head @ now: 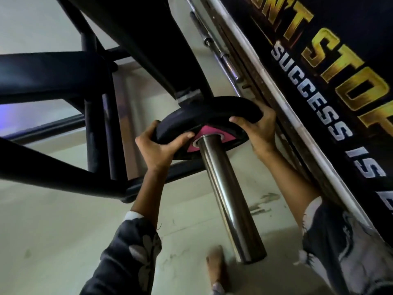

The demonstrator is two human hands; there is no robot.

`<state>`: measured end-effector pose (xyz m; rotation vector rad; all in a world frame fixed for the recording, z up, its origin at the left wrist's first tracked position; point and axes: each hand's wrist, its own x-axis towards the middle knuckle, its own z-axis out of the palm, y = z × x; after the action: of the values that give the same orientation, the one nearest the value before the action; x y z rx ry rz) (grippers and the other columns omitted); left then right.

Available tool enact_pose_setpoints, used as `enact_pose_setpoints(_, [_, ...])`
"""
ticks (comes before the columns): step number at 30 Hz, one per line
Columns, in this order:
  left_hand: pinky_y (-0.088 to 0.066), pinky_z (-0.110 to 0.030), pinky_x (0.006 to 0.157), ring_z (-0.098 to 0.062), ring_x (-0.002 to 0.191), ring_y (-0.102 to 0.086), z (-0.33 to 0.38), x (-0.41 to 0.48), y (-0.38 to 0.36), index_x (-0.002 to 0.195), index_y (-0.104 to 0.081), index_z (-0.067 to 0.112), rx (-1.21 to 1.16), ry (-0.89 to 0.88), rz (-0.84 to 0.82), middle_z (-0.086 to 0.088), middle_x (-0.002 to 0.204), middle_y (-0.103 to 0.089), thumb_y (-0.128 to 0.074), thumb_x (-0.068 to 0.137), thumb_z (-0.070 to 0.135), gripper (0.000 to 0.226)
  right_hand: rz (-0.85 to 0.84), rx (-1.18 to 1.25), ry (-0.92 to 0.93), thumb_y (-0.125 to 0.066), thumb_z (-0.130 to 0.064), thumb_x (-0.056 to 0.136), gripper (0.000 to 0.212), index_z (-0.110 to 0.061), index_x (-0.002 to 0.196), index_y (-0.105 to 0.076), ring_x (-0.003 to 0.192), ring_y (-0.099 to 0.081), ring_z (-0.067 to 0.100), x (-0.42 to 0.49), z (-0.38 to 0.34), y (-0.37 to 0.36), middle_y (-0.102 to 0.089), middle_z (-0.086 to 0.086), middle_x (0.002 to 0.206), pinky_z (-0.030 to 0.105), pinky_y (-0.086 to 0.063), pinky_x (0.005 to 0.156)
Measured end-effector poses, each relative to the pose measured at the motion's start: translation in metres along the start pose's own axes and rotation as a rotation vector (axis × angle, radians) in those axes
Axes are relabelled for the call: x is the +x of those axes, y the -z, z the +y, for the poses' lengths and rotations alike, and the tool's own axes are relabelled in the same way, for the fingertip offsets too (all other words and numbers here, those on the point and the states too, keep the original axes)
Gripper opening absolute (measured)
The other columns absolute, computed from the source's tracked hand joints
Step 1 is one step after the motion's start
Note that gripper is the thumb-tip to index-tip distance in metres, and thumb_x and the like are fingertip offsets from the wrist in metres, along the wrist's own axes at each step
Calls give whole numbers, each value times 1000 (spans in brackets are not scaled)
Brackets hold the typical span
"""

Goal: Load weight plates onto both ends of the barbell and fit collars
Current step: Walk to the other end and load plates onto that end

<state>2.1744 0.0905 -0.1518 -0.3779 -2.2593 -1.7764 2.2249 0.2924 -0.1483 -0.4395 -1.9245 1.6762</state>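
Foot (217, 267) bare on the pale floor (63, 231), just left of the bar's near end, with patterned cuffs (136, 252) either side of the bar. The steel bar (225, 188) runs up and away through the hole of a black plate (212, 112), which sits far along it. The left hand (157, 149) grips the rim left of the bar, fingers curled over the edge, thumb across the face by the pink label (223, 135). The right hand (259, 133) grips the rim right of the bar, fingers wrapped behind. A black rack (53, 71) stands beyond, left of the bar; spare bars (225, 60) and a lettered banner (340, 81) lie to the bar's right.
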Motion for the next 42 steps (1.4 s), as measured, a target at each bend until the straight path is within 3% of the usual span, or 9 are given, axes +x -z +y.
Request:
enact_pose_setpoints(8, [-50,-43,55,-14,61,-57,46,-146,34,70,-63,1,26,7,-60,-10,64,-64,-80,51,59,64,63,-20,-22,-74,-67,47,52,-22,66,-58,60,-55,-8,-146,-28,70,-64,-24,61,10,-45,59])
enact_pose_setpoints(13, [-49,-14,60,9,63,-60,94,-255,59,76,-67,14,12,116,-158,16,71,-65,-74,51,67,60,106,-120,-49,-78,-58,47,53,-11,67,-63,54,-55,-3,-264,-49,132,-61,-14,54,16,-47,55])
enact_pose_setpoints(16, [-46,-13,56,8,59,-59,131,-314,86,71,-63,26,-29,145,-162,20,61,-66,-74,51,69,49,80,-151,-51,-76,-52,47,50,-7,65,-64,52,-54,1,-320,-82,155,-60,-2,56,22,-47,54])
enact_pose_setpoints(20, [-46,-12,56,7,60,-59,197,-359,152,72,-61,33,-40,115,-71,28,67,-67,-73,48,70,45,25,-158,11,-73,-53,48,40,-17,60,-59,48,-52,-5,-379,-159,154,-60,-18,48,11,-40,47])
enact_pose_setpoints(24, [-49,-18,59,5,62,-60,259,-376,236,73,-65,33,-23,95,46,27,65,-67,-79,45,56,39,-21,-139,85,-72,-62,49,38,-28,55,-57,47,-51,0,-425,-241,120,-54,-16,49,23,-40,47])
enact_pose_setpoints(27, [-51,-28,60,-4,63,-62,299,-380,304,69,-69,35,5,97,138,23,64,-68,-80,45,59,36,-68,-149,142,-69,-69,47,60,-10,59,-64,49,-55,14,-452,-297,80,-62,4,52,30,-42,48])
enact_pose_setpoints(32, [-48,-16,56,8,56,-55,347,-377,410,67,-68,30,19,30,277,25,56,-64,-76,45,44,28,-143,-70,226,-68,-71,46,66,-7,54,-57,47,-53,24,-491,-374,7,-57,6,48,42,-46,47])
enact_pose_setpoints(37, [-46,-17,54,9,56,-51,379,-344,506,66,-67,32,55,-53,351,27,53,-61,-76,48,45,23,-100,-33,363,-49,-88,49,66,-23,45,-36,36,-38,5,-510,-443,-75,-34,-18,40,16,-26,39])
enact_pose_setpoints(42, [-39,-10,48,13,49,-42,381,-312,586,61,-61,25,57,-126,381,28,43,-50,-73,48,45,27,-65,-33,407,-51,-87,46,68,-20,46,-39,38,-32,3,-526,-478,-154,-35,-14,40,16,-23,40])
